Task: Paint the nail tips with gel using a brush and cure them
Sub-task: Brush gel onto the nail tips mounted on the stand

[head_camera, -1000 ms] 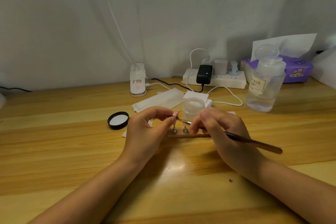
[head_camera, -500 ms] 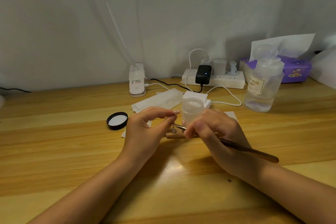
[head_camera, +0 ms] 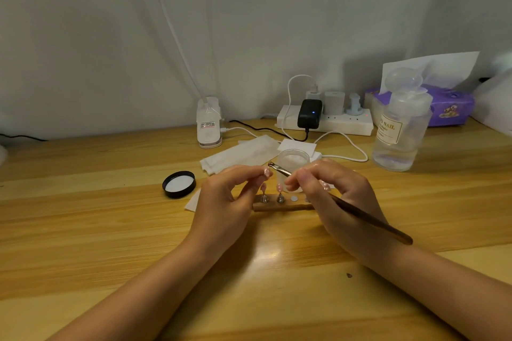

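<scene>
The left hand (head_camera: 224, 202) pinches a nail tip (head_camera: 267, 172) above the wooden stand (head_camera: 282, 205). The right hand (head_camera: 335, 196) grips the brush (head_camera: 343, 203), bristles just beside that tip.

A lid (head_camera: 179, 184) lies left of the stand (head_camera: 282, 205); a jar (head_camera: 293, 163) stands behind it.

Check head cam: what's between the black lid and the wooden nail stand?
In the head view, the left hand and a white paper sheet under it lie between the black lid and the wooden nail stand.
</scene>
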